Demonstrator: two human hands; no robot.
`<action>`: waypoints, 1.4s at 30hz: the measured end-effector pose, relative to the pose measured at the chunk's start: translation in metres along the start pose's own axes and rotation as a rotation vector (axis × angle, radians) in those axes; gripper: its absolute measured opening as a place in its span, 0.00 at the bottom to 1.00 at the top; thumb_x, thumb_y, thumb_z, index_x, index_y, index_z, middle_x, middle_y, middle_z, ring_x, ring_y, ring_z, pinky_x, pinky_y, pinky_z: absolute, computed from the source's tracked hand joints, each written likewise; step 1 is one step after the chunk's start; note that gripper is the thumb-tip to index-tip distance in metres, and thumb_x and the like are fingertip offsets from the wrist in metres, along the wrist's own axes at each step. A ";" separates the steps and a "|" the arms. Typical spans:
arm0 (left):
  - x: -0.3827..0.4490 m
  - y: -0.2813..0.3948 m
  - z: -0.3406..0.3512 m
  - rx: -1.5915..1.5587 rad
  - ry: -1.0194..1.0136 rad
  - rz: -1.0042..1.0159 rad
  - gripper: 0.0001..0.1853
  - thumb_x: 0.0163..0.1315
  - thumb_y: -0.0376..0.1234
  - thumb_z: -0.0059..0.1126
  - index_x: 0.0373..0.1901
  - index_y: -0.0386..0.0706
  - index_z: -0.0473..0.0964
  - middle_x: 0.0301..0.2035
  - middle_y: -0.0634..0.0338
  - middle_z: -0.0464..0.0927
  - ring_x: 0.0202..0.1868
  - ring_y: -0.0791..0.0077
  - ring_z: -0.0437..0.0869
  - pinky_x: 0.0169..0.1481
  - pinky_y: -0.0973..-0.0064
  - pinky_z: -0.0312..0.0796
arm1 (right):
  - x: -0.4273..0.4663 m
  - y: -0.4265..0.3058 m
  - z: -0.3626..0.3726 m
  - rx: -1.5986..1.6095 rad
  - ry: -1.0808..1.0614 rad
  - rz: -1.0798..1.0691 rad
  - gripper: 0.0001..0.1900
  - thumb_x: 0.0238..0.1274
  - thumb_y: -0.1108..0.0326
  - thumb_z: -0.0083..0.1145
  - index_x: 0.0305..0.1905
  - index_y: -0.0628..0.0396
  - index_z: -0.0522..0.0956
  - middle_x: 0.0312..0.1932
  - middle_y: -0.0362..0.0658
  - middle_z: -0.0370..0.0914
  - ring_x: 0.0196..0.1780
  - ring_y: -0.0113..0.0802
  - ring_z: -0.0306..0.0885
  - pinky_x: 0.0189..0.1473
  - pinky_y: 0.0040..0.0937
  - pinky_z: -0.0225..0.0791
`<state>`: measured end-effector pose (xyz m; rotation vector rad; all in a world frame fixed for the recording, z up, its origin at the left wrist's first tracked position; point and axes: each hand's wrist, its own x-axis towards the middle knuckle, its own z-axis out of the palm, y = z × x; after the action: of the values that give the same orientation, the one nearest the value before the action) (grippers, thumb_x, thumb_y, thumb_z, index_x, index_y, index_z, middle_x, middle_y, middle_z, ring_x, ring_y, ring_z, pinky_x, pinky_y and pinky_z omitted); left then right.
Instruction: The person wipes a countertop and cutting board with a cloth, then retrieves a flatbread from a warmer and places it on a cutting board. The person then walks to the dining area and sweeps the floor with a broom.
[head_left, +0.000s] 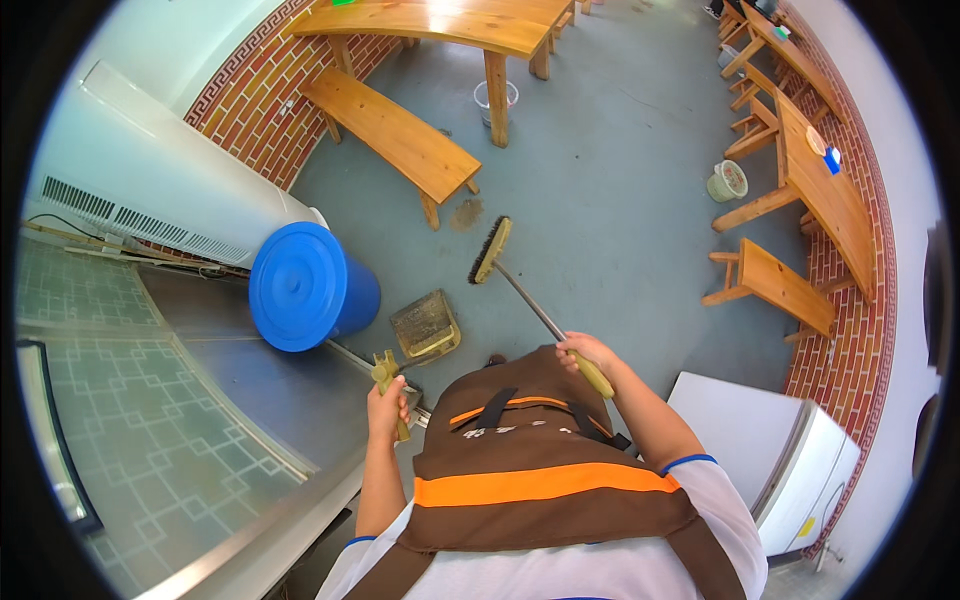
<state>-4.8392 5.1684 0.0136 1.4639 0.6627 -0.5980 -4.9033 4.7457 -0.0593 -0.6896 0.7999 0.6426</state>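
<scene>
My right hand (586, 352) grips the handle of a broom (531, 301) near its yellow-green end. The broom's dark-bristled head (491, 250) is out in front of me over the grey floor; whether it touches cannot be told. In my left hand (388, 409) is the yellow-green grip of a long-handled dustpan (427, 327). Its pan, grimy inside, faces up just left of the broom. Part of the dustpan's handle is hidden by my hand and the grip. A brown stain (467, 214) marks the floor beyond the broom head.
A lidded blue bin (300, 289) stands left of the dustpan, beside a steel counter (247, 382). Ahead are a wooden bench (394, 129) and a table (450, 19) with a bucket (491, 101) under it. At right are more tables, a small bucket (727, 181) and a white chest freezer (739, 427).
</scene>
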 end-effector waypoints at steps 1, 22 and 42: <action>0.006 0.007 0.006 -0.010 0.020 -0.004 0.13 0.66 0.40 0.62 0.38 0.41 0.72 0.16 0.65 0.66 0.12 0.79 0.65 0.15 0.77 0.59 | 0.017 -0.024 0.009 -0.030 0.003 0.023 0.08 0.66 0.75 0.55 0.39 0.53 0.65 0.27 0.41 0.71 0.22 0.23 0.66 0.18 0.24 0.59; 0.160 0.116 0.186 -0.067 0.576 -0.228 0.16 0.66 0.44 0.59 0.35 0.40 0.71 0.15 0.63 0.63 0.11 0.75 0.65 0.15 0.72 0.61 | 0.202 -0.327 -0.040 -0.014 0.034 0.403 0.10 0.66 0.75 0.53 0.41 0.51 0.63 0.25 0.41 0.67 0.21 0.27 0.65 0.18 0.27 0.60; 0.235 0.126 0.228 -0.129 0.610 -0.199 0.15 0.63 0.42 0.59 0.30 0.39 0.72 0.14 0.63 0.63 0.11 0.74 0.63 0.15 0.71 0.60 | 0.161 -0.471 -0.244 -0.481 0.438 0.278 0.29 0.61 0.76 0.57 0.66 0.54 0.60 0.24 0.44 0.73 0.18 0.32 0.71 0.18 0.35 0.67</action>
<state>-4.5763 4.9516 -0.0696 1.4695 1.3098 -0.2407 -4.5728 4.3149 -0.1721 -1.1955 1.1745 0.9687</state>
